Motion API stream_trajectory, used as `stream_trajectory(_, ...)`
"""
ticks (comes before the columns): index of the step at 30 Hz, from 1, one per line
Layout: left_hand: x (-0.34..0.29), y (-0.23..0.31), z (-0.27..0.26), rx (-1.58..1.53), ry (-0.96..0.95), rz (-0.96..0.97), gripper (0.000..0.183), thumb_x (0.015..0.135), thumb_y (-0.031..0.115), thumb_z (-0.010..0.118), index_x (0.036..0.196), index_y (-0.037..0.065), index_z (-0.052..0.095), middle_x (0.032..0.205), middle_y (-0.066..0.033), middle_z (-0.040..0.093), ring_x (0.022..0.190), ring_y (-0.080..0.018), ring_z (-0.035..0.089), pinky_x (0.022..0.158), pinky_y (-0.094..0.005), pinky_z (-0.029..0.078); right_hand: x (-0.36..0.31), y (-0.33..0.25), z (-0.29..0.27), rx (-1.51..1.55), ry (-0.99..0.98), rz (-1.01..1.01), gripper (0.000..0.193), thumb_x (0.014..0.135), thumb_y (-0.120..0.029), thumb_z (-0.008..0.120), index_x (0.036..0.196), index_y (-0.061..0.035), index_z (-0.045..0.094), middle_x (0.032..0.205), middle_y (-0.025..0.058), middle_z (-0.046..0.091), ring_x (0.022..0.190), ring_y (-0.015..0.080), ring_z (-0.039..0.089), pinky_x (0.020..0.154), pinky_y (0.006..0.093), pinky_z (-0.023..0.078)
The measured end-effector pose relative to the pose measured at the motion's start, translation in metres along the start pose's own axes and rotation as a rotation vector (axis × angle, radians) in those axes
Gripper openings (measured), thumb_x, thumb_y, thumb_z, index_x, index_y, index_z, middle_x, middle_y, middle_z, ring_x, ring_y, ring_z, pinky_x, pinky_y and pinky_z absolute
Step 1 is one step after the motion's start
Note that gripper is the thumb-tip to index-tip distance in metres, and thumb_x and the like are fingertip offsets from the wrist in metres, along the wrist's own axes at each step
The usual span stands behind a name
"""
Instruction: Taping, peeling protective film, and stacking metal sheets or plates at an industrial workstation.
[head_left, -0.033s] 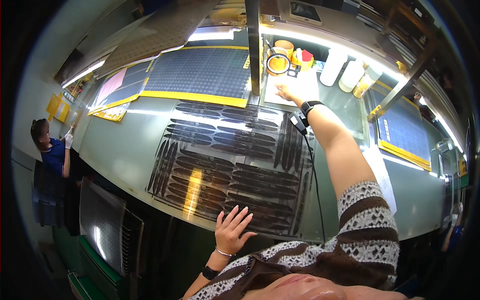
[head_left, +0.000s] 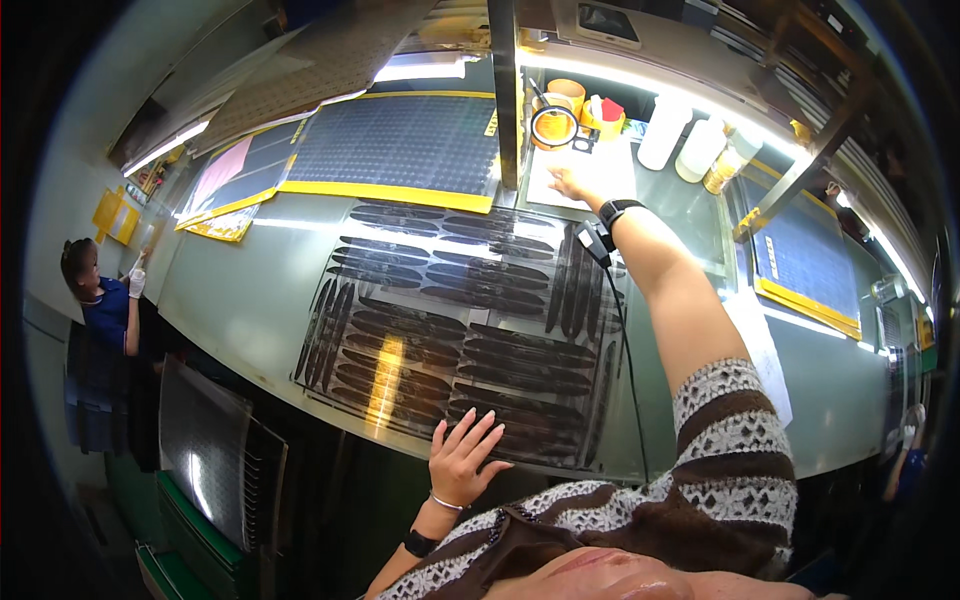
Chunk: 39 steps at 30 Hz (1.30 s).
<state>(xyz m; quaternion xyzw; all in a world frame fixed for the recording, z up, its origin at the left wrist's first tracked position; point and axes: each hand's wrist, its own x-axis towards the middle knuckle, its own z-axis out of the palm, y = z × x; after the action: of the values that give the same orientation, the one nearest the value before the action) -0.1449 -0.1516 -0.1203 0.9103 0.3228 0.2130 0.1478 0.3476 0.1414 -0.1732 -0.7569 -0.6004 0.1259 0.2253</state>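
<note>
A large clear film sheet (head_left: 450, 330) printed with dark elongated oval shapes lies flat on the greenish bench in front of me. My left hand (head_left: 464, 458) rests at its near edge, fingers stretched apart and holding nothing. Out past the sheet's far right corner, my right hand (head_left: 575, 184) reaches over a white pad (head_left: 615, 175). Its fingers look loosely spread, and no object shows in them. A black wrist band (head_left: 620, 210) circles the right wrist; beside it hangs a grey-black clip (head_left: 596, 242) with a cord running down across the bench.
Beyond the pad stand a round magnifier (head_left: 554, 127), orange tape rolls (head_left: 566, 92) and white bottles (head_left: 665, 132). A metal post (head_left: 504, 100) rises beside them. Yellow-edged dark sheets (head_left: 400, 145) lie at the back left. A gloved co-worker (head_left: 110, 300) is at far left.
</note>
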Motion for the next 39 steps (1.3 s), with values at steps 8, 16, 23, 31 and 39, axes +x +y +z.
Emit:
stream_trajectory(8,0.007,-0.005,0.002,-0.025,0.024,0.075,0.051,0.079,0.043,0.071,0.122,0.015,0.067,0.135,-0.0044,0.058,0.13,-0.0257,0.049,0.11,-0.0477,0.027,-0.112,-0.074,-0.13,0.312,-0.126,0.184,0.052,0.091,-0.028,0.06,0.135,-0.0039,0.047,0.108,0.0117,0.063,0.08,0.0189,0.063,0.072,0.0341,0.053)
stream_trajectory(16,0.014,0.012,-0.016,-0.277,0.214,0.052,0.043,0.081,0.025,0.075,0.119,0.007,0.065,0.123,-0.0118,0.064,0.115,-0.0328,0.059,0.098,-0.046,0.043,-0.366,-0.157,-0.133,1.578,-0.232,0.392,0.052,0.103,-0.041,0.041,0.138,-0.0027,0.043,0.103,0.0153,0.061,0.087,0.0201,0.064,0.077,0.0364,0.055)
stream_trajectory(23,0.04,0.089,-0.022,-0.737,0.107,-0.002,0.047,0.072,0.022,0.084,0.114,0.011,0.065,0.117,-0.0084,0.058,0.089,-0.0193,0.063,0.072,-0.0297,0.052,-0.45,-0.221,-0.08,1.805,-0.095,0.321,0.057,0.103,-0.047,0.034,0.143,-0.0069,0.036,0.119,0.0178,0.054,0.093,0.0206,0.063,0.08,0.0362,0.055)
stream_trajectory(31,0.007,0.088,0.008,-0.874,0.18,-0.104,0.035,0.083,0.02,0.076,0.111,0.004,0.062,0.111,-0.01,0.062,0.086,-0.0144,0.062,0.076,-0.0264,0.051,-0.467,-0.246,-0.045,1.721,-0.212,0.13,0.055,0.105,-0.043,0.03,0.148,-0.0089,0.031,0.142,0.0146,0.039,0.119,0.0176,0.049,0.097,0.0344,0.046)
stream_trajectory(39,-0.006,0.07,-0.016,-1.437,-0.143,-0.539,0.053,0.102,0.05,0.036,0.119,0.003,0.056,0.092,-0.0075,0.067,0.074,-0.0154,0.066,0.059,-0.0247,0.052,-0.461,-0.234,-0.049,0.938,-0.277,-0.05,0.034,0.088,-0.01,0.068,0.121,-0.0017,0.061,0.099,0.0033,0.064,0.07,0.0074,0.053,0.066,0.0247,0.048)
